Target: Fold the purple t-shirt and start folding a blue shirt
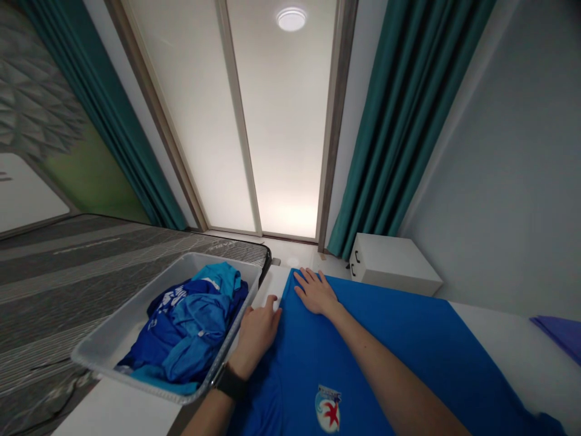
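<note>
A blue T-shirt [399,321] lies spread over the white table [272,287], with a round white badge and red star figure [328,409] on it near the bottom of the view. My right hand [315,292] rests flat on the shirt near its far left corner, fingers spread. At the shirt's left edge is my left hand [258,330], loosely bent, its index finger and thumb apart with nothing seen between them. A dark watch sits on that wrist. The undersides of its other fingers are hidden.
Left of the shirt stands a translucent plastic bin [109,372] holding crumpled blue clothes [195,330]. Beyond it is a grey striped mattress [40,290]. A purple-blue folded cloth [560,336] lies at the table's right. A white drawer cabinet [394,260] stands behind the table, near green curtains [408,121].
</note>
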Demonstrator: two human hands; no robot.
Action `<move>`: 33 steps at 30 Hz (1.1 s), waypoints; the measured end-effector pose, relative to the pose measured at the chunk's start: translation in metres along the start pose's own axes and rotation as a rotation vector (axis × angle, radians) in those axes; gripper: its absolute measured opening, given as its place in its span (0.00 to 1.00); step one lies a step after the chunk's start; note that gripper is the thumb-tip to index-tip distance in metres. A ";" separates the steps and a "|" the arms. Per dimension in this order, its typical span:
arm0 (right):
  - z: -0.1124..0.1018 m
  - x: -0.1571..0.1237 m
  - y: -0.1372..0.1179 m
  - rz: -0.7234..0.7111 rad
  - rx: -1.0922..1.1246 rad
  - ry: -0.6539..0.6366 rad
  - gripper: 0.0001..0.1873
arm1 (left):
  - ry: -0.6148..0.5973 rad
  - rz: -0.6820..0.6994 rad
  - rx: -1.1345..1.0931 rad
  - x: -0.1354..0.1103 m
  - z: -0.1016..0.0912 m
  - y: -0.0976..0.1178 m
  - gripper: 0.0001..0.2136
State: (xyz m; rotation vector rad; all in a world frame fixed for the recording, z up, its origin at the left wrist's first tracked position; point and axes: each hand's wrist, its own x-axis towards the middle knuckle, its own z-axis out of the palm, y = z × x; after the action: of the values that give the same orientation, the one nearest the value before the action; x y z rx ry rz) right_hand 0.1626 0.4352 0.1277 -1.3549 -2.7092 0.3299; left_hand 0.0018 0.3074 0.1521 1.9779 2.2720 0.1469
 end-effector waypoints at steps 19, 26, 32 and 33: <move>0.003 0.029 -0.006 0.008 0.006 0.016 0.33 | -0.052 0.132 0.172 -0.015 -0.005 0.002 0.17; -0.002 0.020 -0.017 -0.011 -0.022 0.090 0.32 | 0.090 0.171 0.152 -0.011 -0.004 0.000 0.19; 0.009 0.017 -0.029 -0.101 -0.011 0.032 0.34 | 0.122 0.321 0.150 -0.011 0.015 -0.003 0.22; 0.010 0.018 -0.029 -0.095 -0.005 0.026 0.34 | 0.115 0.325 0.156 -0.012 0.017 -0.003 0.22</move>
State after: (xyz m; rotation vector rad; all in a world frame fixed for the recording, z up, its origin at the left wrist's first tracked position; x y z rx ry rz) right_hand 0.1271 0.4308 0.1248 -1.2171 -2.7435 0.2947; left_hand 0.0035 0.2951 0.1353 2.4708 2.0630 0.1189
